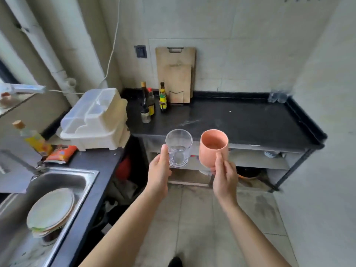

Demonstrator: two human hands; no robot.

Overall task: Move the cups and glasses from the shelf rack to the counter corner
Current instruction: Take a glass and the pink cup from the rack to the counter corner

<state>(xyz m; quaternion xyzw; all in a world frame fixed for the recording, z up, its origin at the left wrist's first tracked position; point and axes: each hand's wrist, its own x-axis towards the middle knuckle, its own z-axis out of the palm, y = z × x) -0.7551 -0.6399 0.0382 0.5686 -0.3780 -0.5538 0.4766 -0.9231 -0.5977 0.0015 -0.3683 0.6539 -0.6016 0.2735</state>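
Note:
My left hand [159, 171] grips a clear glass mug [178, 148], upright, in front of the black counter's near edge. Beside it, my right hand [224, 175] holds a pink cup [212, 148], also upright. Both are in the air above the floor, level with the shelf rack [256, 160] under the black counter [240, 122]. At the counter's far right corner stand some clear glasses [277, 96], blurred. A white cup or bowl [270, 153] sits on the rack's upper shelf at the right.
Sauce bottles [152, 103] and wooden cutting boards [176, 74] stand at the counter's back left. A white dish drainer [96, 120] sits left of the counter. A steel sink [48, 205] holding stacked plates [51, 209] is at lower left. A dark bowl [248, 173] rests under the rack.

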